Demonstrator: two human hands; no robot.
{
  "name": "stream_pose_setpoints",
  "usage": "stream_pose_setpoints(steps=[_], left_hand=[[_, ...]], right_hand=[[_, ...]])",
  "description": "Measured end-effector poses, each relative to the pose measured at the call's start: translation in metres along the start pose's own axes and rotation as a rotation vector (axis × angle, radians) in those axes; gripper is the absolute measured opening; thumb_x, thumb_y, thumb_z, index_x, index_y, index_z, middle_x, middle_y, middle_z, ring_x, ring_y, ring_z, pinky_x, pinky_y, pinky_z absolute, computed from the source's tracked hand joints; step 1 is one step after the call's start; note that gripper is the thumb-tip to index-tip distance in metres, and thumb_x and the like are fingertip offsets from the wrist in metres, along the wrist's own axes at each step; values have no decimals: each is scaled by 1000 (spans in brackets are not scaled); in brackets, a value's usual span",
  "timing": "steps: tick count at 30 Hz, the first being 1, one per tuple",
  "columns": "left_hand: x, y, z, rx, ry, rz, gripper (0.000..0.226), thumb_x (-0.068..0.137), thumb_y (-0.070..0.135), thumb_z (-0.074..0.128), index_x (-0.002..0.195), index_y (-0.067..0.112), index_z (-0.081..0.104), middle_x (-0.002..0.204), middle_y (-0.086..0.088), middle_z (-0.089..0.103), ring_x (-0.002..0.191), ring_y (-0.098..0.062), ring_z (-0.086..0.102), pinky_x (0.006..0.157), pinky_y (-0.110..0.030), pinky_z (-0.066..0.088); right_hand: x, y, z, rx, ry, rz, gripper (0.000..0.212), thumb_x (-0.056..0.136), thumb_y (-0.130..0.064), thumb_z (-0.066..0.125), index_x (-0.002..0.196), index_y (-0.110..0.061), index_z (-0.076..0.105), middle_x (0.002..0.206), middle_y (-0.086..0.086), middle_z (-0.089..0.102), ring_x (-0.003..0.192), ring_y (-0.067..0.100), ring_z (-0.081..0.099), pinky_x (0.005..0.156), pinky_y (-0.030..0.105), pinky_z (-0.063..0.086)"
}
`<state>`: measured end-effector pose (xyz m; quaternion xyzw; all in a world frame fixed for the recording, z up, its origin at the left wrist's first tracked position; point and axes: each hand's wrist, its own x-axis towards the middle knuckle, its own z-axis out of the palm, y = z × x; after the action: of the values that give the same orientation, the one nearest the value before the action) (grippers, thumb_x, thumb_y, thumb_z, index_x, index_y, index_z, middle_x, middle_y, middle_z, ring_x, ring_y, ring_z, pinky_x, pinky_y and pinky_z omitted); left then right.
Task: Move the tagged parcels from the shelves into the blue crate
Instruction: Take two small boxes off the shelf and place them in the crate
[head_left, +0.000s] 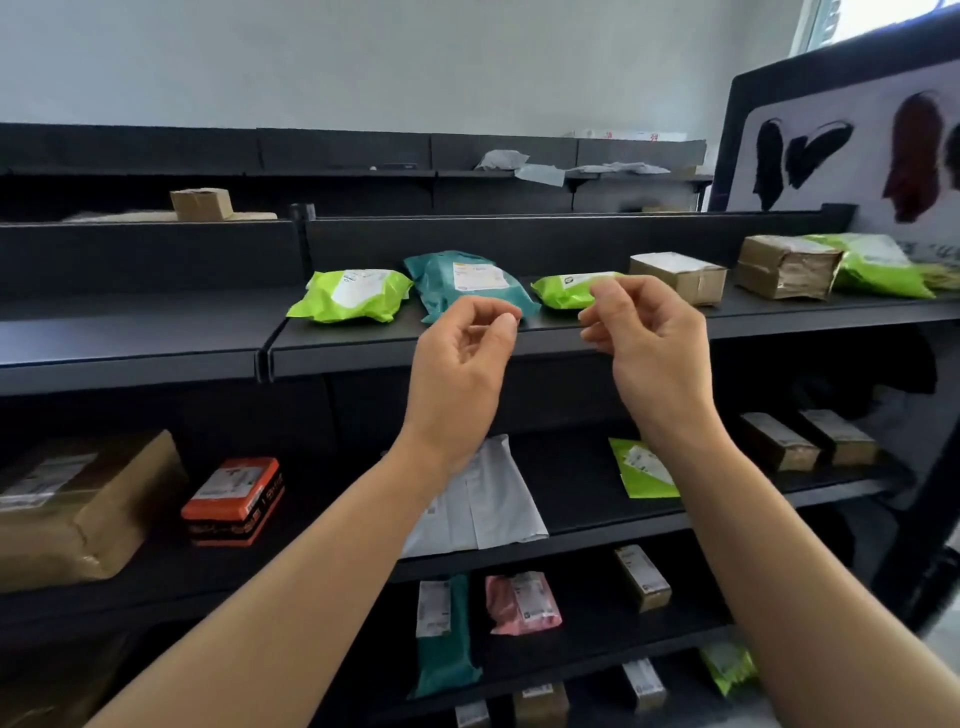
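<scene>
Both hands are raised in front of the top black shelf (395, 343). My left hand (462, 364) has its fingers loosely curled with nothing in it, just below a teal parcel (467, 283). My right hand (649, 338) is likewise curled and empty, its fingertips in front of a small green parcel (563, 288). A larger green parcel (350, 293) lies left of the teal one. A small cardboard box (680, 275) sits right of the small green parcel. The blue crate is not in view.
Further right on the top shelf are a taped brown box (784, 273) and a green bag (878, 270). Lower shelves hold a big brown parcel (78, 509), an orange box (234, 501), a white mailer (483, 504), a green mailer (641, 470) and several small boxes.
</scene>
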<state>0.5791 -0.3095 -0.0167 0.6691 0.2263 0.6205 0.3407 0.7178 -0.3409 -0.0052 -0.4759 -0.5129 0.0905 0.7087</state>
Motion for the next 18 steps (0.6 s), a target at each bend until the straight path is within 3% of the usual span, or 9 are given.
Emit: stream_pose_setpoints(steps=[6,12,16,18], left_hand=[[26,-24,51,-53,-115,1,13,92,12,54,86,20,62,81,8,63,80,-8,60,73,-13,49],[69,-40,124,-70,-176,11,17,91,11,55,81,25,60,76,10,61,69,1,56,62,-7,45],[108,-56,177,-27,-171,-64,11,89,14,55,84,22,60,79,8,60,73,-5,55,61,-5,43],[130,-67,204,-4,-163,-145,7,89,16,55,88,21,59,83,5,60,78,-8,55,66,-12,44]], right_hand=[[22,27,-29,-118,70,10,15,95,-28,54,82,-27,62,74,-5,66,68,7,62,67,21,52],[79,57,-83,-192,184,2,15,94,-27,55,82,-24,62,73,-1,66,70,14,61,73,34,52],[136,84,-124,-185,263,19,14,93,-28,56,81,-26,62,70,-5,65,66,9,59,70,29,51],[167,101,-142,-194,272,50,14,93,-29,56,82,-23,62,69,-6,64,65,8,58,73,29,52]])
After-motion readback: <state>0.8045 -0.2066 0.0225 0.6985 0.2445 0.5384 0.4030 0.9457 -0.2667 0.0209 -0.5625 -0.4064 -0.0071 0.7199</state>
